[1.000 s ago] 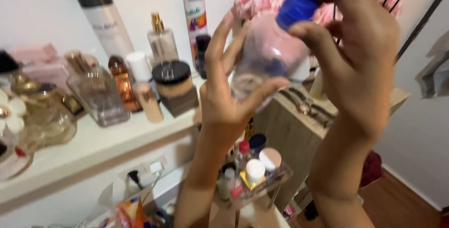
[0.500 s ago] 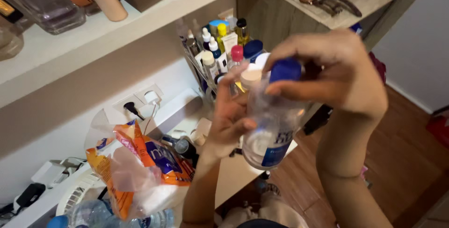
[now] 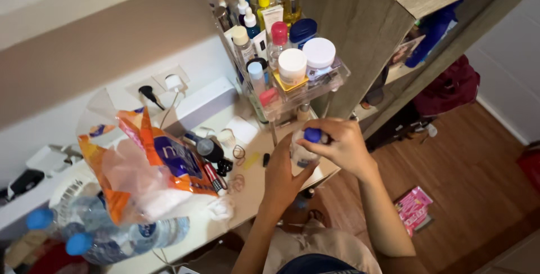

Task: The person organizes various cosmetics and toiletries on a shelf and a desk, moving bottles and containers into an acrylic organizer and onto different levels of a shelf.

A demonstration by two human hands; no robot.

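bottle (image 3: 302,151) stands upright over the surface (image 3: 256,187), left hand (image 3: 287,175) wrapped round its body, right hand (image 3: 340,145) pinching the blue cap (image 3: 313,135) on top.

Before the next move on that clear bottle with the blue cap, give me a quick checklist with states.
1. Left hand wrapped round the small clear plastic bottle: ok.
2. Right hand fingers on the blue screw cap: ok.
3. Cap seated on the neck: ok, though how tight it is: cannot tell.
4. Bottle upright: ok, roughly vertical above the pale desk edge.
5. Liquid level in the bottle: cannot tell, blurred.
6. Room beside the hands: not ok, the clear tiered cosmetics rack stands close behind, and hair ties and small items lie on the desk to the left.
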